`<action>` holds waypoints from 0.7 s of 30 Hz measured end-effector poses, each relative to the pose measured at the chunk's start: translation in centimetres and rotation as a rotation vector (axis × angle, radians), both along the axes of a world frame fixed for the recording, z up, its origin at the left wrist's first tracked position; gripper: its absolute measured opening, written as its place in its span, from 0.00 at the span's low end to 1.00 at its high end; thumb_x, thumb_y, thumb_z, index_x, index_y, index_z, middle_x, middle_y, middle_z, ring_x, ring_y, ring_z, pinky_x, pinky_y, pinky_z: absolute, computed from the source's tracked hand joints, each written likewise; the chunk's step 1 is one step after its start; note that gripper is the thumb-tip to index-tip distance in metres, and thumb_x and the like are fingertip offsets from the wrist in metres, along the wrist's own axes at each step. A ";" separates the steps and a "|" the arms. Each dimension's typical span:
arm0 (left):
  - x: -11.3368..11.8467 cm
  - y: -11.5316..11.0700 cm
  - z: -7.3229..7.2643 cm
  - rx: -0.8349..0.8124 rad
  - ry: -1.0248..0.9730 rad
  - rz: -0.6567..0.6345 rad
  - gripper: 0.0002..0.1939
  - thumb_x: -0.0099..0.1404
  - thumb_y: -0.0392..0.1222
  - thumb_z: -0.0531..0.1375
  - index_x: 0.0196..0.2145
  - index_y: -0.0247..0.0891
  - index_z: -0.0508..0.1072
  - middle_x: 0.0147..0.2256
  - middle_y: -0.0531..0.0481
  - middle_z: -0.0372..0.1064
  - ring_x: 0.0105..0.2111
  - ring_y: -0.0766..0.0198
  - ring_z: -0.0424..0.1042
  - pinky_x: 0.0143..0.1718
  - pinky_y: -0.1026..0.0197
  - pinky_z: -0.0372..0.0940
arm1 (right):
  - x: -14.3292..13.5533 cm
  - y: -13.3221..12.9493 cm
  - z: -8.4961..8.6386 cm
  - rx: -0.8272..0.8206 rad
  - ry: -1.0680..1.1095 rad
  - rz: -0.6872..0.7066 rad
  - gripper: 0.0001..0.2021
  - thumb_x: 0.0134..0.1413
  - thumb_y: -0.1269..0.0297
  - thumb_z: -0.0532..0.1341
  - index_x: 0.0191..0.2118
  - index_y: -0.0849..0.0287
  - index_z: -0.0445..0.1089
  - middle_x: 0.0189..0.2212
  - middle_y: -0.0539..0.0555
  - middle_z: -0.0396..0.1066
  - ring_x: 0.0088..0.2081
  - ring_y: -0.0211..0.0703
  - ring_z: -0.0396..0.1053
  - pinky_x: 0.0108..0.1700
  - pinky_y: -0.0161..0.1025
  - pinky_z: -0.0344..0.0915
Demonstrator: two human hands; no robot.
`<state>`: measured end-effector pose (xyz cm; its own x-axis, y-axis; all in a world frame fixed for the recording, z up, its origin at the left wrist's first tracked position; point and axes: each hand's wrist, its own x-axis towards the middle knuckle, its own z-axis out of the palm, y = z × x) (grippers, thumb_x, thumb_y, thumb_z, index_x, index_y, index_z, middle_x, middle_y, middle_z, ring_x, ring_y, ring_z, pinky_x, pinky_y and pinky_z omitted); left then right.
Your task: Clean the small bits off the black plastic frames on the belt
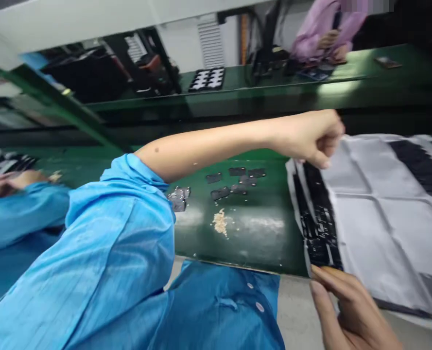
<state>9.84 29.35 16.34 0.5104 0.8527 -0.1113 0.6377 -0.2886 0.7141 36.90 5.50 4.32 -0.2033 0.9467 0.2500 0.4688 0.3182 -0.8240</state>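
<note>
My left hand (319, 138) is stretched across the bench over the far left part of a white compartment tray (365, 223). Its fingers are curled in, and whatever they may hold is hidden. Low on the right, my right hand (354, 311) has thumb and forefinger pinched at the tray's near left corner. Dark flat pieces (319, 228) fill the tray's left column, blurred by motion. More dark flat pieces (220, 193) lie scattered on the green bench (267, 253) beneath my left forearm, beside a small pile of pale beige bits (220, 222).
At the left, a co-worker's blue sleeve (22, 209) and hand rest near the bench. Across a dark gap, a person in a pink sleeve (310, 34) works at another green bench. A black-and-white tray (206, 79) sits there. A green post (66, 107) slants at left.
</note>
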 end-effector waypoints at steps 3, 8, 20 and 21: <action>-12.1 -6.9 -2.0 0.007 0.132 0.248 0.12 0.58 0.40 0.76 0.39 0.35 0.82 0.36 0.49 0.80 0.39 0.57 0.81 0.42 0.56 0.69 | -5.9 0.7 -0.6 -0.037 0.026 0.271 0.10 0.67 0.61 0.66 0.51 0.45 0.79 0.44 0.56 0.79 0.36 0.53 0.78 0.39 0.50 0.75; -26.3 -20.9 -9.0 -0.144 0.391 0.666 0.16 0.56 0.40 0.77 0.41 0.38 0.81 0.35 0.49 0.80 0.39 0.55 0.81 0.43 0.59 0.69 | -17.4 2.8 -2.3 -0.026 -0.005 0.550 0.08 0.70 0.63 0.63 0.50 0.51 0.78 0.42 0.56 0.78 0.35 0.50 0.76 0.40 0.47 0.75; -28.4 -32.2 -20.7 -0.133 0.396 0.922 0.40 0.54 0.50 0.78 0.59 0.39 0.68 0.56 0.39 0.69 0.58 0.43 0.74 0.54 0.50 0.71 | -44.6 5.1 -5.8 -0.039 -0.849 0.837 0.35 0.49 0.68 0.80 0.62 0.64 0.70 0.61 0.68 0.70 0.63 0.67 0.67 0.63 0.60 0.67; -28.6 -32.0 -20.9 -0.130 0.382 0.920 0.39 0.54 0.49 0.78 0.58 0.39 0.68 0.56 0.40 0.69 0.58 0.43 0.74 0.54 0.50 0.71 | -44.9 5.1 -6.0 -0.050 -0.880 0.838 0.32 0.53 0.66 0.78 0.62 0.63 0.70 0.61 0.66 0.70 0.63 0.65 0.67 0.63 0.61 0.67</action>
<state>-18.77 -2.69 -4.54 -0.4304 0.8674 -0.2499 0.7668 0.4974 0.4058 -8.04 10.56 -1.72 -0.8386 0.4450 -0.3142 0.5378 0.7679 -0.3480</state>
